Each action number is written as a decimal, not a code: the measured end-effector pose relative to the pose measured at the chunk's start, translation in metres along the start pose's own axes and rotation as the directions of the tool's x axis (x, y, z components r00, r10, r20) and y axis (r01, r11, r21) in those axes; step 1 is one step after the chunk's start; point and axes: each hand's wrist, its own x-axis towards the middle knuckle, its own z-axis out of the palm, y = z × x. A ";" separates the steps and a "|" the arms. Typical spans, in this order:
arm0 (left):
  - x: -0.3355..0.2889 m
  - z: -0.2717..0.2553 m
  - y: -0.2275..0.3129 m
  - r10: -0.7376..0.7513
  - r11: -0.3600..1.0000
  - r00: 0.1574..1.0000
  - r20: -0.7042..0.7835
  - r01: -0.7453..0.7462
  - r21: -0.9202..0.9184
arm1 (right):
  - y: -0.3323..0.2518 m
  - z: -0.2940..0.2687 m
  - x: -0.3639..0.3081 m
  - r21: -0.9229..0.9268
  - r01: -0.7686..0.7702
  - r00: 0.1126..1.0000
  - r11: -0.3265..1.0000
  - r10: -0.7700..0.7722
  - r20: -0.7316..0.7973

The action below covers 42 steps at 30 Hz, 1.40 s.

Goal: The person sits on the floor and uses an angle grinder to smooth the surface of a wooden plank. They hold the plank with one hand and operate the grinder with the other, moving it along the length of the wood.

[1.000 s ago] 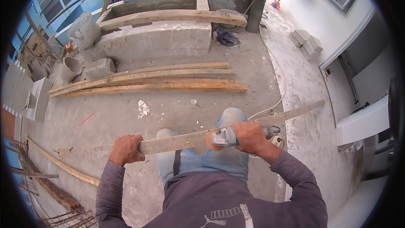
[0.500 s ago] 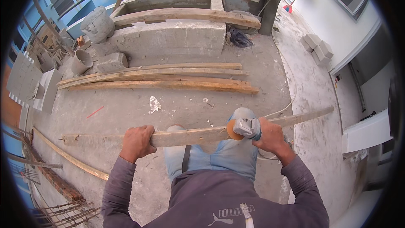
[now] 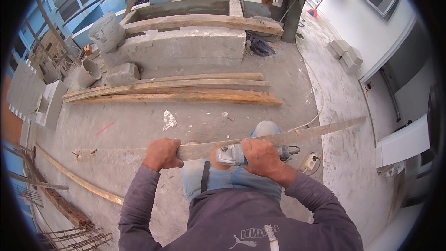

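My left hand [image 3: 162, 154] is wrapped round a long wooden board [image 3: 306, 133] that lies crosswise in front of me, over my knees. Its left end carries a couple of nails standing out of the wood. In my right hand [image 3: 263, 157] is a grey angle grinder [image 3: 232, 155], gripped round the body. The grinder's round orange-brown disc [image 3: 218, 158] is at the near edge of the board, to the right of my left hand; whether it touches the wood I cannot tell. Behind my right hand the grinder's rear end and its cord show.
Several timber planks [image 3: 186, 90] lie on the concrete floor ahead, before a low concrete block wall [image 3: 181, 46]. A white extension socket [image 3: 310, 161] sits right of my knee. At left are a long wooden strip [image 3: 79, 176] and rusty rebar [image 3: 76, 238]. A bucket [image 3: 89, 73] stands farther off.
My right hand has moved the grinder left along the board, closer to my left hand. The board and my left hand have shifted slightly to the right.
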 end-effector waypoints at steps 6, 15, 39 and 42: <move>-0.003 -0.003 0.005 -0.039 0.999 0.999 0.018 0.038 0.019 | -0.014 0.006 0.003 0.021 -0.046 0.999 0.999 0.046 -0.027; 0.001 -0.002 0.011 -0.022 0.999 1.000 -0.003 0.022 -0.031 | -0.036 0.012 0.005 0.053 -0.134 0.986 0.990 0.138 -0.092; 0.007 0.006 0.008 -0.008 1.000 1.000 0.020 0.009 -0.016 | 0.001 0.004 -0.026 0.074 -0.273 0.962 0.959 0.272 0.020; 0.007 0.006 0.007 -0.002 1.000 1.000 0.002 0.002 -0.013 | -0.013 0.012 -0.016 0.093 -0.207 0.978 0.974 0.207 -0.001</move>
